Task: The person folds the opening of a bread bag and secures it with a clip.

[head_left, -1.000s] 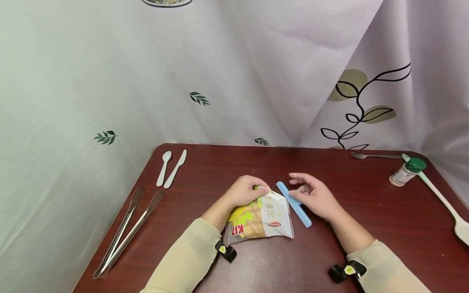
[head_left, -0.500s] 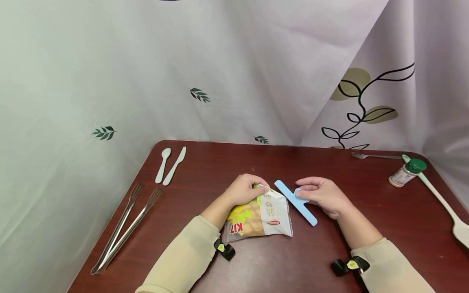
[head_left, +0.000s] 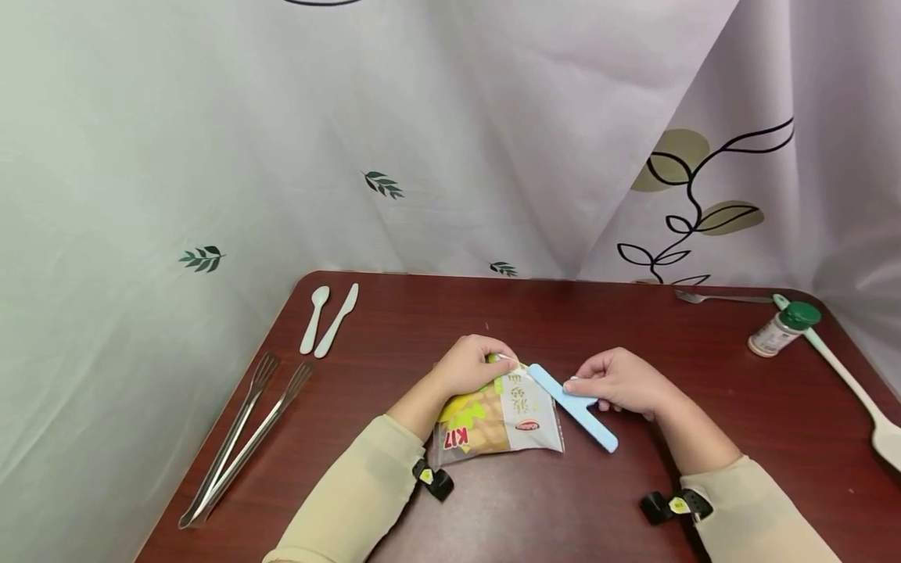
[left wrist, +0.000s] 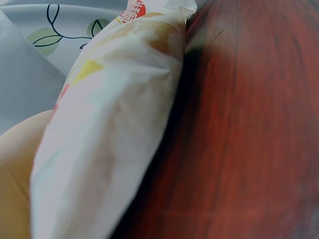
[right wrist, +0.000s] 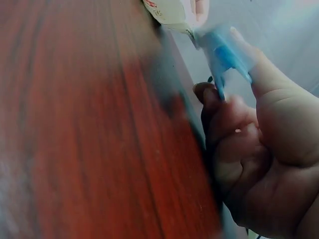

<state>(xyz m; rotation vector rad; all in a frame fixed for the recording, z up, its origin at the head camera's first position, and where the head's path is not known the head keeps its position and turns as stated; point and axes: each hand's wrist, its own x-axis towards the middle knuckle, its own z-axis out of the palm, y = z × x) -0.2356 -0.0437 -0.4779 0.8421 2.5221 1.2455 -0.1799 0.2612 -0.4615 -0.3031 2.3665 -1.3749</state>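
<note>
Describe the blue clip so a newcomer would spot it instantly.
On the red table, find the snack bag near the middle. By its right edge in the head view, the right hand pinches the clip: a straight light-blue bar with a short tab, plain where the bag is printed.

Head view: the left hand (head_left: 473, 365) covers one corner of the packet (head_left: 500, 418); the right hand (head_left: 622, 383) obscures part of the blue clip (head_left: 580, 410). Print on the bottle (head_left: 777, 332) is too small to read. The pale utensil (head_left: 848, 383) is partly hidden by the bottle and cropped by the right edge. Right wrist view: the blue clip is blurred.
</note>
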